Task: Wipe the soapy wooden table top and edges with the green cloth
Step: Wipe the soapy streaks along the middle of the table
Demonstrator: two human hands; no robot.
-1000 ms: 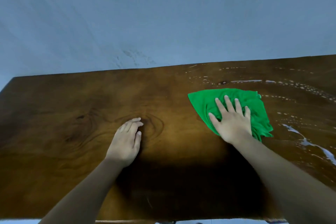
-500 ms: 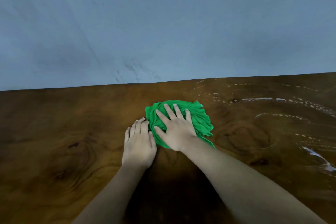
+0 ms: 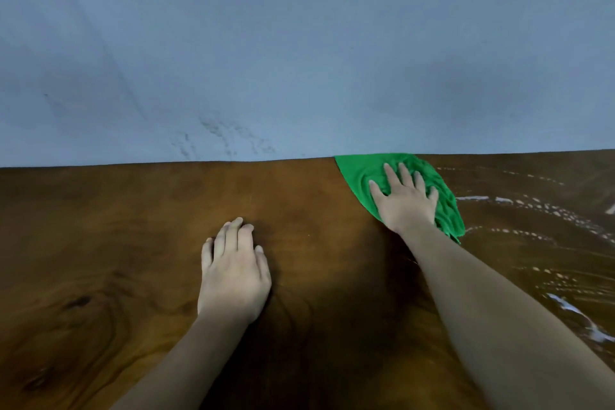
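The dark wooden table top [image 3: 116, 226] fills the lower half of the view. A green cloth [image 3: 359, 176] lies spread at the table's far edge, right of centre. My right hand [image 3: 407, 203] presses flat on the cloth with its fingers straight and spread. My left hand [image 3: 233, 273] rests palm down on the bare wood near the middle, fingers together. White soap streaks and suds [image 3: 519, 206] cover the wood to the right of the cloth.
A blue-grey wall [image 3: 299, 60] rises directly behind the table's far edge. A thicker white foam line [image 3: 579, 316] runs along the right side of the table. The wood left of the cloth looks free of suds.
My right hand has slid the cloth away from my left hand, to the right and out to the far edge. My left hand stays planted on the wood.
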